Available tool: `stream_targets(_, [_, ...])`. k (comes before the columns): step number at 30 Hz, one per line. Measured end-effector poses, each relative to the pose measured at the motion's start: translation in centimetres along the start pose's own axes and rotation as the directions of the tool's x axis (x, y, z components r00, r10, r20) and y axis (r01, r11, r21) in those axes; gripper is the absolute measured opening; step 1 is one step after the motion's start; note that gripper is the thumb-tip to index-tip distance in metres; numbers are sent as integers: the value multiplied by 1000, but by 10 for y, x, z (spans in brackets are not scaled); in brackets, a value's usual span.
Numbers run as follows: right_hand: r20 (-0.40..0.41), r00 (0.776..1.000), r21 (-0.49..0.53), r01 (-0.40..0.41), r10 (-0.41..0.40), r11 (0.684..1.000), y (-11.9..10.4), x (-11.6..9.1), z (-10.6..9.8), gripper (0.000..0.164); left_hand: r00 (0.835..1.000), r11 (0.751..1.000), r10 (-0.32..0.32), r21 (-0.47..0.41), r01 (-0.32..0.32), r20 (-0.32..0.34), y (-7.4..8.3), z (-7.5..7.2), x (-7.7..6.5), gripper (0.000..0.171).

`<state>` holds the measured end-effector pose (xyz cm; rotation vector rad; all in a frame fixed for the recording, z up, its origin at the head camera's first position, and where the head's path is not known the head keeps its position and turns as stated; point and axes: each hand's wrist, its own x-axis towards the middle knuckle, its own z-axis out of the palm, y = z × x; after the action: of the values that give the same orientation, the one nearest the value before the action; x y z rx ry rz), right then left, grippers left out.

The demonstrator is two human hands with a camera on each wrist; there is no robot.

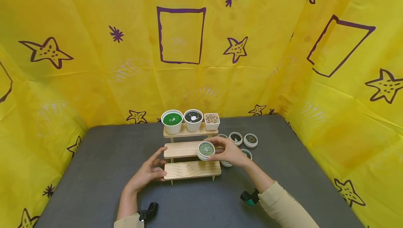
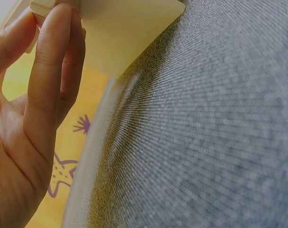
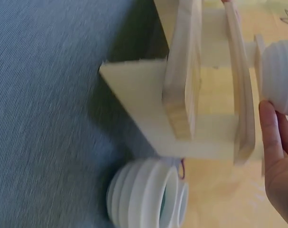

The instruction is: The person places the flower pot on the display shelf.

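We'd carry the white pot (image 1: 205, 151) level so its green filling stays in, with the wooden stand (image 1: 192, 170) braced. Pot's at the stand's right end, by the middle shelf; we can't tell if it touches. Right hand (image 1: 228, 152): narrow, thumb and fingers pinching the pot's side. Left hand (image 1: 148, 170): part-curled, thumb and fingers holding the stand's left end. Other pots (image 1: 250, 141) sit right of the stand; we'd steer knuckles clear.
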<state>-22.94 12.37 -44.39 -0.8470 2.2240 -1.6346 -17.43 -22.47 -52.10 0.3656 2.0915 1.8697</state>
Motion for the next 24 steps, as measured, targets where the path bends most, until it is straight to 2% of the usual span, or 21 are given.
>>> stream_targets(12, [-10,1000,59,-10,11,998,-8,22,35,61,1000,1000,-3,-7,3,-1,0,0,-1,92])
stream_targets(24, [-84,996,98,-17,25,995,-10,40,58,58,1000,1000,-13,9,13,-8,2,1,-1,91])
